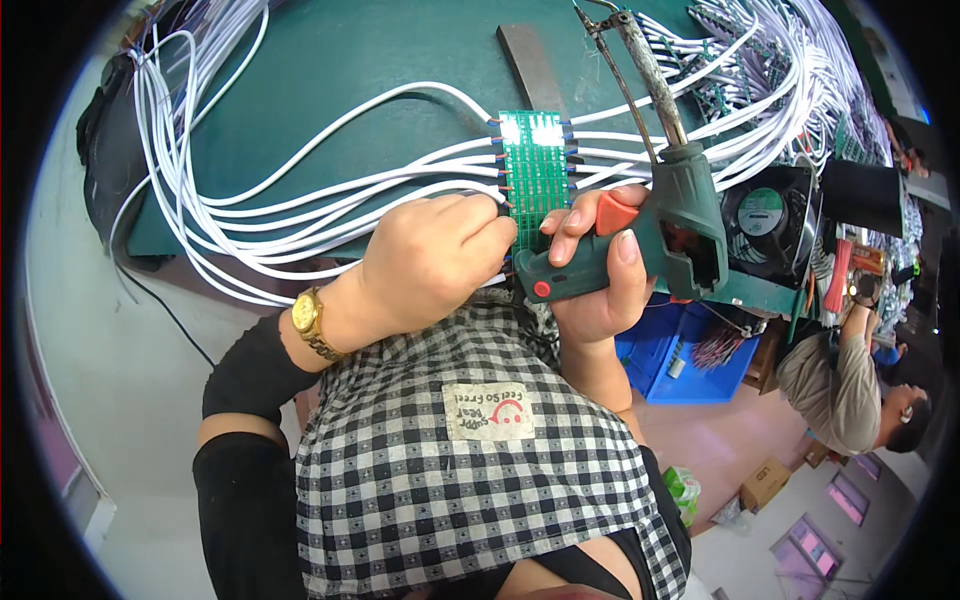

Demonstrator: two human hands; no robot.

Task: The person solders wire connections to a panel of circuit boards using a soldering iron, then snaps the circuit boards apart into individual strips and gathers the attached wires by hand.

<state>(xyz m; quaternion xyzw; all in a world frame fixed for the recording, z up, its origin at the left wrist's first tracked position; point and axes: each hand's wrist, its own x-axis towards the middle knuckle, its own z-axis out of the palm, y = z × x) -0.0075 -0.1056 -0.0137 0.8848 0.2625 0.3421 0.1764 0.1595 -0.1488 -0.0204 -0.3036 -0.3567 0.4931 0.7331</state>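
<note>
A green circuit board panel [537,165] lies on the green bench, with white cables [350,112] joined by thin coloured wires along both its left and right edges. Over its lower left corner my left hand [435,255] is closed, fingers curled in a pinch; whatever lies between the fingertips is hidden. My right hand [600,312] grips a dark green soldering gun [585,272] by its handle, fingers near the orange trigger [615,212]. The gun's worn metal barrel [650,75] points away from me, above the cables right of the panel.
A flat metal bar [528,62] touches the panel's far end. Bundled cables pile up at the far right, near a black fan [765,212]. Below the bench edge sits a blue bin [655,375]. A co-worker [835,385] sits at the right; a cardboard box [766,484] stands on the floor.
</note>
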